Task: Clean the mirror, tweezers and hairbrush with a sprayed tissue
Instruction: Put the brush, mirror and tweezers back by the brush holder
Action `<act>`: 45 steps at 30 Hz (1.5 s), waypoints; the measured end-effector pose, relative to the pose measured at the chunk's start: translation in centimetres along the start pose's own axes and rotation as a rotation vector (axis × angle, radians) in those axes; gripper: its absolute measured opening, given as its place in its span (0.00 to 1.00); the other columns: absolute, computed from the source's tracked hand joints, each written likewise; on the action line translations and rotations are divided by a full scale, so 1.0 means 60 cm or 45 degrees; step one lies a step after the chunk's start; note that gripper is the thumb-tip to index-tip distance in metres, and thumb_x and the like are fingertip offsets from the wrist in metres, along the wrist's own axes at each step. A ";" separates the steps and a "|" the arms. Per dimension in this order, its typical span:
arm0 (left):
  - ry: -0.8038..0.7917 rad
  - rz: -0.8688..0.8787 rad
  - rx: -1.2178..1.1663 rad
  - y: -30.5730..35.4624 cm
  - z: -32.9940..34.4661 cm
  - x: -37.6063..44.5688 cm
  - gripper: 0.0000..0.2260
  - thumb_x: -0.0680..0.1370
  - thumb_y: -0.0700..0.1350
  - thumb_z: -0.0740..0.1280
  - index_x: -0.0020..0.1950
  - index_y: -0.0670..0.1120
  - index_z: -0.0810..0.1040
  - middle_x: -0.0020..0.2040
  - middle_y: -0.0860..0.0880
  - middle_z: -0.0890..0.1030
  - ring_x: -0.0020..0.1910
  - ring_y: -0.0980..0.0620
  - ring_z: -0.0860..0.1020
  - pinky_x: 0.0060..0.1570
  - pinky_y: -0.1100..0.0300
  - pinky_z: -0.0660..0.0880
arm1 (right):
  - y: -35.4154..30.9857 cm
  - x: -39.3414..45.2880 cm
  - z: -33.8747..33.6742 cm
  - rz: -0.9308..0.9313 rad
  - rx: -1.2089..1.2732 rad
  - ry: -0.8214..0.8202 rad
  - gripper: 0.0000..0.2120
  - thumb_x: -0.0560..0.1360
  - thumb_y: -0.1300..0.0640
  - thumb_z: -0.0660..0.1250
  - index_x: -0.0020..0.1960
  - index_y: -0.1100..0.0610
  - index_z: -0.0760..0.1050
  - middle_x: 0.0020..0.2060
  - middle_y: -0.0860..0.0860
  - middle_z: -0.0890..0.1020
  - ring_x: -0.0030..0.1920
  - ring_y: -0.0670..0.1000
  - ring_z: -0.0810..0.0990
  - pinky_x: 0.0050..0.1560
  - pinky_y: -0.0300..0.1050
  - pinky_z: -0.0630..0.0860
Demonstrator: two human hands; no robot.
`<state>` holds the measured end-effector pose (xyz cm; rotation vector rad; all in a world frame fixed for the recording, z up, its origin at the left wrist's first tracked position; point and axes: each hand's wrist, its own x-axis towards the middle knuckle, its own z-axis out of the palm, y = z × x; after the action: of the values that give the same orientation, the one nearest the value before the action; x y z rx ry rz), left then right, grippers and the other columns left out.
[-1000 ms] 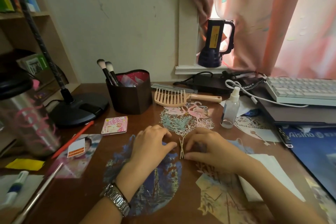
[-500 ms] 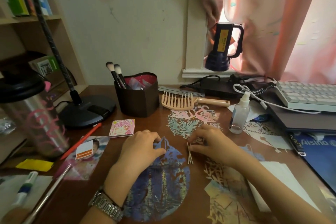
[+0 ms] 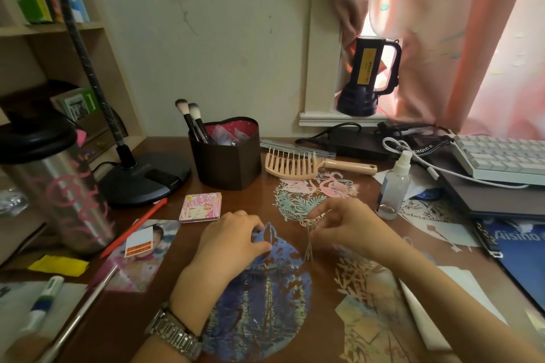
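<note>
Thin metal tweezers stand tilted on the desk's middle, tips down. My right hand pinches their upper end. Just left of them my left hand rests on the desk with loosely curled fingers, and nothing shows in it. A small square mirror compact with a pink cartoon cover lies flat left of my hands. The beige wide-tooth hairbrush lies behind them, handle pointing right. A clear spray bottle stands to the right. A white folded tissue or paper lies under my right forearm.
A dark heart-shaped holder with makeup brushes stands at the back. At left are a black lamp base, a steel tumbler and a red pencil. A keyboard on a laptop and cables fill the right side.
My right hand has raised the tweezers' upper end off the desk. My left hand has let go of them and drawn a little to the left.
</note>
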<state>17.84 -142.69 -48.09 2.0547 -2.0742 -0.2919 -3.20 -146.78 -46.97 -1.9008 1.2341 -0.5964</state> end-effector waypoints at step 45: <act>0.493 -0.048 -0.249 -0.129 -0.092 0.124 0.25 0.77 0.54 0.62 0.73 0.54 0.60 0.74 0.55 0.62 0.71 0.52 0.61 0.67 0.51 0.62 | -0.176 0.208 0.018 -0.375 0.097 0.451 0.06 0.70 0.53 0.73 0.44 0.54 0.83 0.37 0.51 0.85 0.39 0.49 0.84 0.44 0.41 0.81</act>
<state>26.75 -150.18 -44.94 1.8627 -1.7078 -0.0872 8.56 -155.34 -39.43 -1.9828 1.1290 -1.1604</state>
